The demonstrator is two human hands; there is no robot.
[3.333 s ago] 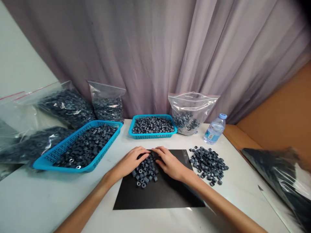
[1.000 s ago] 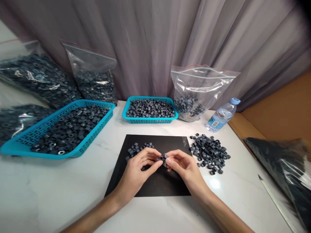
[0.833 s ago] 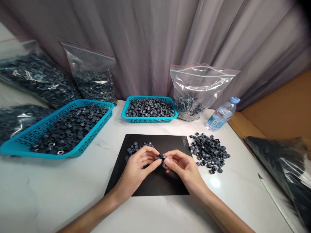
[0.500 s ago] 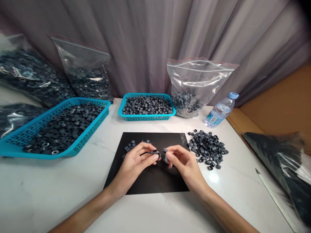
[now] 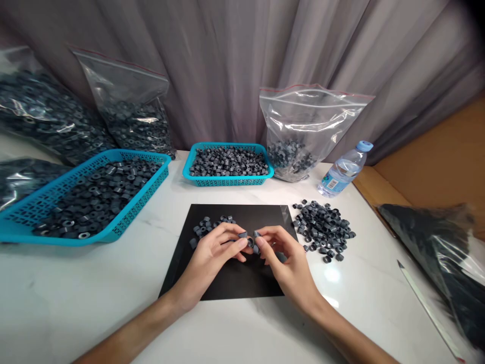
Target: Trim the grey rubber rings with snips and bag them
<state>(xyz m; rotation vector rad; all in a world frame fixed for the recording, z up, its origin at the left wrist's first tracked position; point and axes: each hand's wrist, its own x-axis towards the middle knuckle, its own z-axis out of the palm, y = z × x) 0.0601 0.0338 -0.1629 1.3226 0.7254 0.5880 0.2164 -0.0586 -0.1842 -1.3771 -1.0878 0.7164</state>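
Over a black mat (image 5: 235,283), my left hand (image 5: 217,250) pinches small dark grey rings (image 5: 243,234) between thumb and fingers. Facing it, my right hand (image 5: 282,250) holds grey pieces (image 5: 256,249) at its fingertips. The two sets of fingertips nearly meet, and a ring sits between them; which hand bears it I cannot tell. Behind my left hand, a small group of grey pieces (image 5: 204,225) lies on the mat. A larger pile of loose rings (image 5: 324,227) is on the white table to the right of the mat.
Two blue baskets (image 5: 229,181) (image 5: 125,220) hold many grey pieces. Behind them stand zip bags (image 5: 132,116) (image 5: 291,156) of pieces. A water bottle (image 5: 343,172) is at the back right. A pale strip (image 5: 428,308) and a dark-filled bag (image 5: 435,253) lie at the right.
My fingertips have come closer together, and the pieces in them have turned slightly. The whole view has shifted a little, with the table's things appearing slightly higher.
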